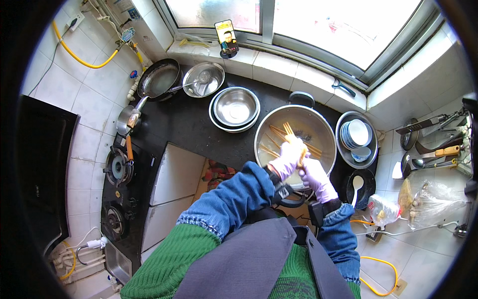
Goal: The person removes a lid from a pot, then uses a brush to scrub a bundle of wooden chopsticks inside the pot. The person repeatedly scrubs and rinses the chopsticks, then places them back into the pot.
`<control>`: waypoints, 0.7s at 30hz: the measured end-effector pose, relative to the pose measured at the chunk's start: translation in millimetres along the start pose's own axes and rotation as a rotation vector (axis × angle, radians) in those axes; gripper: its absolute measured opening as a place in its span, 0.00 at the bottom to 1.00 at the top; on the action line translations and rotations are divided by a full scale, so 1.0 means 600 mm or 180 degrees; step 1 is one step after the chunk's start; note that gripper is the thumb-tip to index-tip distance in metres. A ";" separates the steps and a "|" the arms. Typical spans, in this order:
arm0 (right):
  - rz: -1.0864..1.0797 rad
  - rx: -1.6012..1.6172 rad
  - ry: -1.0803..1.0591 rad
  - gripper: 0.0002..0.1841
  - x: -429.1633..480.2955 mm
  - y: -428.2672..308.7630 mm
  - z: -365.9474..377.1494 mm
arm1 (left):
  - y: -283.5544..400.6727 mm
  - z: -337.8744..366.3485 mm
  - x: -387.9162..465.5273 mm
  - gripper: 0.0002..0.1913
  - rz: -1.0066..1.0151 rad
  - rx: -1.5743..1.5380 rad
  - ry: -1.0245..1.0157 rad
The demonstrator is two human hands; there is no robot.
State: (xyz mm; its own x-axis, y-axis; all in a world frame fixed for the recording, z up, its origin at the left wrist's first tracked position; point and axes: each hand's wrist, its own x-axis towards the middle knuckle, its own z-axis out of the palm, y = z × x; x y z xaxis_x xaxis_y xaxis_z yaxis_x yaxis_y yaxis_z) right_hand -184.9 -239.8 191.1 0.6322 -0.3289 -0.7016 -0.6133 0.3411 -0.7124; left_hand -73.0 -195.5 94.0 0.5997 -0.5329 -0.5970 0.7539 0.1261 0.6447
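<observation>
Both my hands, in pale purple gloves, are together over a large two-handled metal pot [295,108]. My left hand [288,159] grips a small bundle of chopsticks [287,129] whose ends fan out past the fingers. My right hand [315,175] is closed just below, around the near end of the bundle. A yellowish thing [303,154], perhaps a cloth or sponge, shows between the hands. Cloudy liquid stands in the pot, where several loose chopsticks [313,148] lie to both sides of my left hand.
Left of the pot are nested steel bowls [237,107], a steel basin with a ladle [204,79], a frying pan [158,79] and a gas stove [118,173]. To the right stand a basin of stacked bowls [355,136] and a black pan with a white spoon [357,184]. A phone [226,37] stands on the sill.
</observation>
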 end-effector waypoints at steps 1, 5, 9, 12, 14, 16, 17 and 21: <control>0.0188 0.0400 0.0036 0.19 0.006 -0.006 0.001 | -0.009 0.013 -0.022 0.14 0.0167 0.0149 0.0023; 0.0067 0.0259 0.0260 0.20 -0.004 -0.003 0.021 | 0.030 0.020 -0.038 0.12 -0.0082 0.0078 -0.0308; -0.0145 0.0257 -0.0010 0.16 -0.022 0.009 0.031 | 0.093 -0.003 0.011 0.11 -0.0275 -0.0222 0.0036; -0.0478 0.0241 0.0234 0.17 -0.002 0.003 0.027 | 0.068 -0.002 0.008 0.11 -0.0036 -0.0303 -0.0326; -0.0436 0.0490 0.0363 0.17 0.012 -0.001 0.025 | 0.029 0.011 -0.016 0.09 -0.0110 -0.0174 -0.0358; -0.0290 0.0515 0.0199 0.18 0.013 0.001 0.024 | 0.019 0.016 -0.021 0.08 0.0084 -0.0380 -0.0124; 0.0079 0.0539 0.0289 0.18 0.013 0.002 0.026 | 0.025 0.014 -0.017 0.09 -0.0033 -0.0285 0.0011; -0.0205 -0.0042 -0.0011 0.15 -0.019 0.024 0.036 | 0.098 -0.017 0.024 0.18 0.0095 0.0041 0.0219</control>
State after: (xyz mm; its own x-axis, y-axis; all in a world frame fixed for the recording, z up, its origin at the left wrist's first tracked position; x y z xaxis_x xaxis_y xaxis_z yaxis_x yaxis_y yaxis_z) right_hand -190.6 -212.3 189.0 0.6722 -0.3468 -0.6542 -0.5775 0.3075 -0.7563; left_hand -17.3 -186.9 118.5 0.6392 -0.4703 -0.6085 0.7321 0.1301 0.6686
